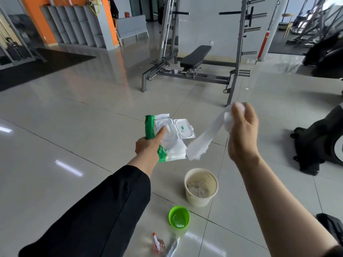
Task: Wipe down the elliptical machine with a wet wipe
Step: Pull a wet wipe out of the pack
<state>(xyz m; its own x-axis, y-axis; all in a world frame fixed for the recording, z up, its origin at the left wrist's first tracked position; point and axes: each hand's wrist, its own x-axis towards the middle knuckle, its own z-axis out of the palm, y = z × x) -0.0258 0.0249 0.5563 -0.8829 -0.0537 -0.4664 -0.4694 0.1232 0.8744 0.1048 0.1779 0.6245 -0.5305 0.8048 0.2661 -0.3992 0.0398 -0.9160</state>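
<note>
Above floor | L hand (148, 145) grips wipe pack (168, 138) | R hand (241, 134) raised, fingers seemingly pinching wipe (206, 140)

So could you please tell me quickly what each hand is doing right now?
Left hand: holding the wipes pack, lid open.
Right hand: holding a wet wipe that hangs loose.
</note>
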